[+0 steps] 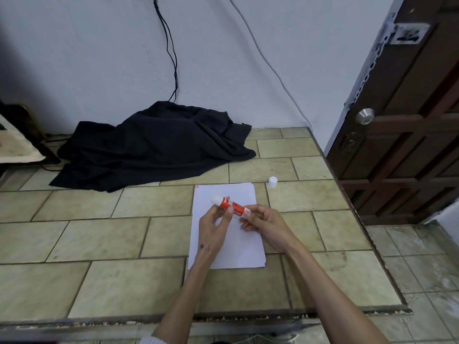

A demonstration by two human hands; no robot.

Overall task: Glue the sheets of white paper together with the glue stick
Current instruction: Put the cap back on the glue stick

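Two bare forearms reach in from the near edge of the tabletop (99,232), a surface of beige-green glazed tiles with dark grout lines and a chipped border. Both meet over a small stack of white paper sheets (238,252), smooth and rectangular, lying right of centre with edges slightly fanned. Left hand (213,227) pinches the red-and-white cylindrical glue stick (229,206) around its middle between thumb and fingers; right hand (260,219) grips its white twist end. The stick is held above the upper half of the sheets, tilted, its uncapped white tip pointing towards the far left. White lettering runs along the red label but is too blurred to read. Its small white plastic cap (272,182) stands beyond the paper's far right corner. Crumpled black cloth (154,145) lies along the far edge.
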